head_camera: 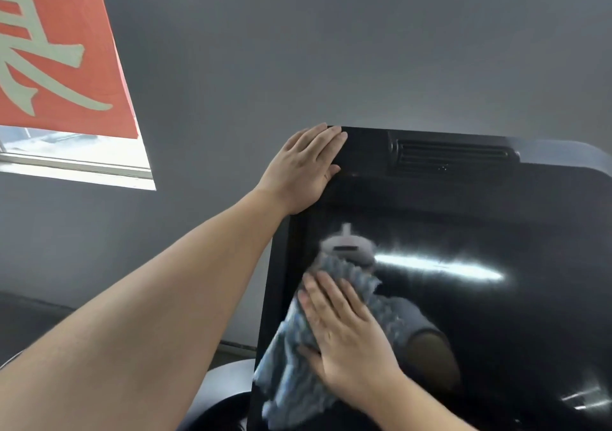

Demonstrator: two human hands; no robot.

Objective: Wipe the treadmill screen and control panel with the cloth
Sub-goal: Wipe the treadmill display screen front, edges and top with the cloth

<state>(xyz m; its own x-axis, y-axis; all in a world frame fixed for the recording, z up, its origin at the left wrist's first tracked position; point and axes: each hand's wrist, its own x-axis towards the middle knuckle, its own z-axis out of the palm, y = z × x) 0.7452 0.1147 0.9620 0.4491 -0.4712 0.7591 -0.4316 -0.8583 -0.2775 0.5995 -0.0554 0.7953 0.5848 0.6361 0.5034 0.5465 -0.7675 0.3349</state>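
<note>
The treadmill screen (480,314) is a large glossy black panel filling the lower right, showing bright reflections. My left hand (304,169) lies flat with fingers together on the screen's top left corner. My right hand (344,334) presses a blue-grey textured cloth (291,374) flat against the left part of the screen, fingers spread over it. The cloth hangs down past the hand toward the screen's lower left edge. A slatted vent (453,156) sits in the black frame above the screen. No control panel is in view.
A grey wall (331,50) stands behind the treadmill. At the upper left a window (76,156) carries an orange banner (56,56) with pale lettering. A grey curved treadmill part (222,387) shows below the screen's left edge.
</note>
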